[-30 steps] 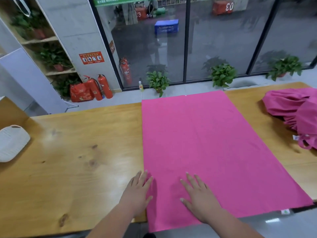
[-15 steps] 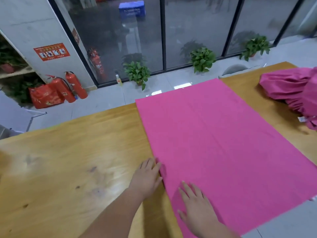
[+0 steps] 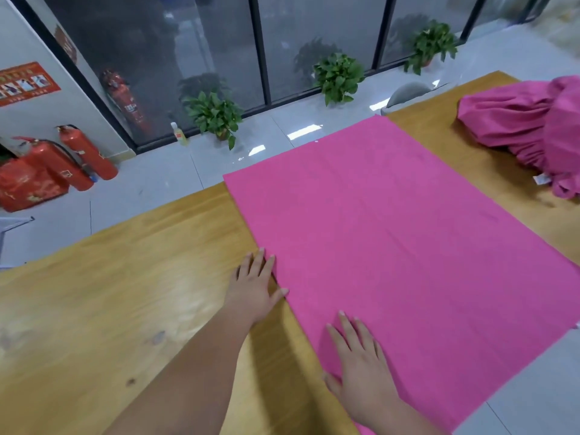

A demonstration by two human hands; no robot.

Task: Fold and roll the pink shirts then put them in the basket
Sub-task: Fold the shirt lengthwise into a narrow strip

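Left hand (image 3: 255,287) flat on bench (image 3: 110,293), fingers straight, fingertips touching left edge of shirt (image 3: 408,246); holds nothing. Right hand (image 3: 361,372) flat on shirt near its near-left corner, fingers spread, pressing, gripping nothing. Shirt lies flat across mid bench, reaching the far edge and hanging over the near edge at right. Pile (image 3: 527,130) of more pink cloth at far right corner. Shirt looks soft, light, limp, likely slides on the smooth wood; best pinched at left edge or corners. Bare bench left of shirt gives folding room; the right is tighter by pile. Basket not in view.
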